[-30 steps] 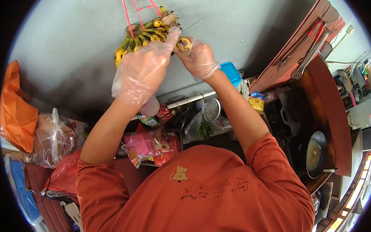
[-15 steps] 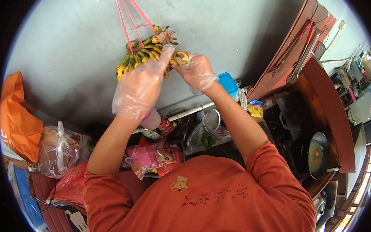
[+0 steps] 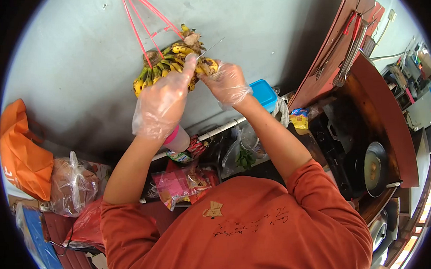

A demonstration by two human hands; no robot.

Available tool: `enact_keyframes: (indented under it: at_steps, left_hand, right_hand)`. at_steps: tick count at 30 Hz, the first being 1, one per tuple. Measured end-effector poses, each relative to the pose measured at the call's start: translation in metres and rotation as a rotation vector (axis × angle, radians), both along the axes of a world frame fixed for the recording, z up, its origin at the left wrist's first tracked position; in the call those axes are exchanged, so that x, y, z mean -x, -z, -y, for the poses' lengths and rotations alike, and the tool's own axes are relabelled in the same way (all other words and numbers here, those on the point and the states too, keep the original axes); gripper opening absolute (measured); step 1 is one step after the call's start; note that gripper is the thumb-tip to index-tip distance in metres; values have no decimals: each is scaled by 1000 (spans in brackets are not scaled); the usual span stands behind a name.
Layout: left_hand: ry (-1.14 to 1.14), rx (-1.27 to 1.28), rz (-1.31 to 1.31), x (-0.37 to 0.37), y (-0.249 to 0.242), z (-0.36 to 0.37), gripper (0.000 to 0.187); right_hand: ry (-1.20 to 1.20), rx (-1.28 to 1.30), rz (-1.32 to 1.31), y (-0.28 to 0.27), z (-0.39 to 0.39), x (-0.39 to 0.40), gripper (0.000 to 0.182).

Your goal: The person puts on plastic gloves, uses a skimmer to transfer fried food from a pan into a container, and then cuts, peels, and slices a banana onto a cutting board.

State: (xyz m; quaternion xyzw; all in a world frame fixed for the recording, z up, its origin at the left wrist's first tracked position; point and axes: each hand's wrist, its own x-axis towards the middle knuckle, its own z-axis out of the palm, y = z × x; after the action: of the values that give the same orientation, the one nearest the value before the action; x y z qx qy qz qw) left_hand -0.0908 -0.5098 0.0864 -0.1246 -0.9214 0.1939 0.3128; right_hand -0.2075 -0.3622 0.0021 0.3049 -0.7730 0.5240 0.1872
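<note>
Bunches of small yellow-green bananas hang against the grey wall on pink strings. My left hand, in a clear plastic glove, is closed in front of them, its index finger stretched upward. A thin metal knife blade sticks out past that fingertip; the handle is hidden by the hand. Also gloved, my right hand grips a ripe banana with brown patches at the right side of the bunch. The two hands are close together.
Below the bananas are a pink-lidded container, a blue-lidded box and plastic packets. A frying pan with food in it is on the right by the stove. Utensils hang at upper right; an orange bag stands left.
The view has shifted slightly. Both hands stay at the bananas in nearly the same pose, the blade still beside the banana in my right hand.
</note>
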Motion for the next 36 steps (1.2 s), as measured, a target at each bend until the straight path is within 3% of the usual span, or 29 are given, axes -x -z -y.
enact_keyframes:
  at_steps: [5,9,11,13,15,20,22,25,28,36]
  left_hand:
    - [80,-9,-36,4,-2,-3,59]
    - [-10,48,46,-5,-5,-3,55]
    - [76,35,-10,4,-8,-10,54]
    - [78,18,24,7,-9,-10,56]
    - [3,-23,74,7,-3,-4,69]
    - [78,-83,-4,10,6,3,64]
    - [52,-111,-1,11,2,-2,63]
    - [14,-140,33,5,1,-8,58]
    - [-22,-135,73,3,13,-5,55]
    - [63,-73,54,11,10,-9,54]
  right_hand:
    - [5,74,29,0,-9,3,28]
    - [-6,-10,21,-8,-10,-8,28]
    - [-3,-39,44,-9,-4,-8,29]
    - [-12,48,107,-1,-5,-1,29]
    - [-17,66,119,5,-9,4,29]
    - [-60,73,167,8,-4,3,28]
    - [-146,281,269,14,-1,13,28]
    - [-133,211,329,17,-5,19,28]
    - [-45,101,259,16,-5,20,29]
    - [-92,193,211,20,3,10,26]
